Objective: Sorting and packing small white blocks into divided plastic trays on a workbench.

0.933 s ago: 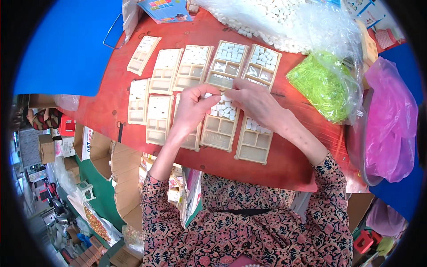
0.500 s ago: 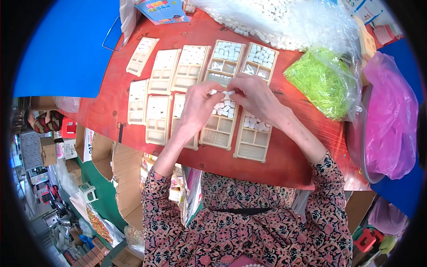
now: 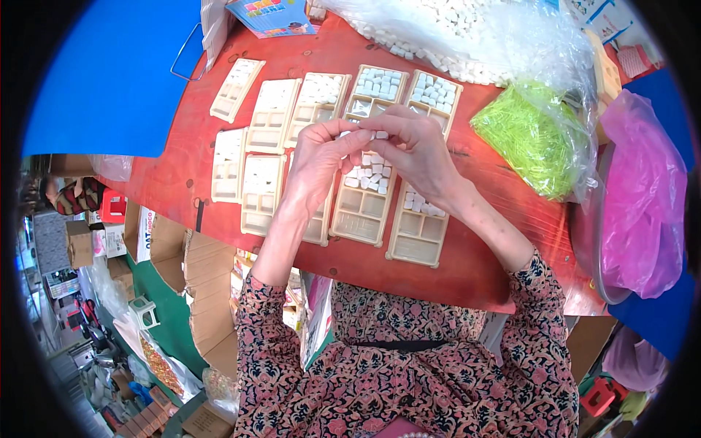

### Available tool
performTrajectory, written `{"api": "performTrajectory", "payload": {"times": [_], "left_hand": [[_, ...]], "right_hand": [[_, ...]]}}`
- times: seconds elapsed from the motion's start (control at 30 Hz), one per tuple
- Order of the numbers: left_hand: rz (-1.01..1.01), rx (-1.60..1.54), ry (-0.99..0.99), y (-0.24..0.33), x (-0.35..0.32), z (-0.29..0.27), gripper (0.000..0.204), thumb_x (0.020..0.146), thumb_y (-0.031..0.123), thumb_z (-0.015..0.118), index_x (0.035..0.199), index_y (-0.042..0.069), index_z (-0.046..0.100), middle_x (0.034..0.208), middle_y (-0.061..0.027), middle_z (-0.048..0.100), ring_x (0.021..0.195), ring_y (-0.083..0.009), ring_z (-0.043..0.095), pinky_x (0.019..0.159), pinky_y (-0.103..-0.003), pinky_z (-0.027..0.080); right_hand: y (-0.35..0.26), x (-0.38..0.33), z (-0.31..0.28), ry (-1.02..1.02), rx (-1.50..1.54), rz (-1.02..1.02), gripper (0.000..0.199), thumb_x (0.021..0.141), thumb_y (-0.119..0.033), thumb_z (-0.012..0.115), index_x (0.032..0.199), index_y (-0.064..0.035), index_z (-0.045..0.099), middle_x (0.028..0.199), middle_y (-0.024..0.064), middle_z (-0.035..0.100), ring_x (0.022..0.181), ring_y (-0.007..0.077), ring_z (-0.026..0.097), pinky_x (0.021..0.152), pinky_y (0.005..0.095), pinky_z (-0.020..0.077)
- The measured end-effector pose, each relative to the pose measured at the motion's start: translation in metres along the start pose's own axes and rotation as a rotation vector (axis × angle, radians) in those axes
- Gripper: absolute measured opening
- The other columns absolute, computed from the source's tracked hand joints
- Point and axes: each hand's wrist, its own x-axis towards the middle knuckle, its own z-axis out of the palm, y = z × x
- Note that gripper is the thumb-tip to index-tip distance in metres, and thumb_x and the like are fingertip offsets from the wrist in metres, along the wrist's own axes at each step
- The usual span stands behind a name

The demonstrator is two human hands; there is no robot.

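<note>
My left hand [image 3: 320, 159] and my right hand [image 3: 418, 155] meet fingertip to fingertip above the trays. Both are closed in a pinch, with small white blocks [image 3: 381, 135] showing between the fingers. Below them lies a beige compartment tray [image 3: 359, 223], its far section filled with loose white blocks [image 3: 371, 175]. To the right of it a similar beige tray [image 3: 415, 248] is partly covered by my right wrist. A third beige tray [image 3: 316, 232] is mostly hidden under my left hand. Behind the hands, another tray [image 3: 376, 84] has its white blocks in neat rows.
More beige trays [image 3: 261, 219] stand in two rows on the red table [image 3: 482, 263]. A clear bag of white blocks [image 3: 453, 36] lies at the back. Bright green thin pieces [image 3: 526, 139] in plastic and a pink bag [image 3: 642, 204] over a metal basin lie right.
Both hands have risen slightly away from the tray toward the far side, still pinching white blocks. The whole view has shifted a little.
</note>
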Motion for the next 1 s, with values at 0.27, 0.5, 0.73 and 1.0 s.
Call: {"api": "performTrajectory", "payload": {"times": [0.27, 0.5, 0.73, 1.0], "left_hand": [[-0.044, -0.320, -0.079, -0.008, 0.000, -0.015, 0.024, 0.096, 0.017, 0.055, 0.107, -0.004, 0.061, 0.089, -0.0115, 0.066, 0.072, -0.0118, 0.061, 0.062, -0.020, 0.049], [-0.065, -0.404, -0.041, -0.008, -0.021, -0.026, 0.041, 0.101, 0.027, 0.044, 0.118, -0.009, 0.053, 0.108, -0.0223, 0.062, 0.095, -0.0245, 0.065, 0.081, -0.032, 0.054], [-0.026, -0.550, -0.070, -0.003, -0.030, -0.031, 0.044, 0.101, 0.027, 0.042, 0.121, -0.011, 0.049, 0.118, -0.0258, 0.058, 0.111, -0.0315, 0.059, 0.095, -0.039, 0.050], [0.061, -0.459, 0.163, -0.019, -0.070, -0.059, 0.027, 0.097, 0.012, 0.050, 0.114, -0.008, 0.056, 0.113, -0.0264, 0.060, 0.102, -0.0300, 0.064, 0.093, -0.036, 0.052]], "right_hand": [[0.005, 0.022, -0.011, 0.154, 0.067, -0.029, 0.007, 0.079, 0.001, 0.066, 0.085, -0.0002, 0.067, 0.074, 0.0068, 0.061, 0.067, 0.0130, 0.058, 0.061, 0.0280, 0.0459], [-0.035, 0.133, -0.109, 0.564, -0.604, -0.210, 0.017, 0.081, -0.005, 0.062, 0.096, 0.0019, 0.068, 0.075, 0.0126, 0.067, 0.060, 0.0226, 0.057, 0.059, 0.0318, 0.0455], [0.075, 0.146, -0.158, 0.174, -1.032, -0.322, 0.051, 0.079, -0.007, 0.062, 0.128, -0.0001, 0.051, 0.129, 0.0287, 0.050, 0.117, 0.0345, 0.052, 0.097, 0.0406, 0.0406], [-0.005, 0.047, -0.052, 0.031, -0.719, -0.365, 0.034, 0.077, 0.005, 0.059, 0.111, -0.0011, 0.059, 0.113, 0.0179, 0.060, 0.101, 0.0359, 0.060, 0.083, 0.0405, 0.0517]]}}
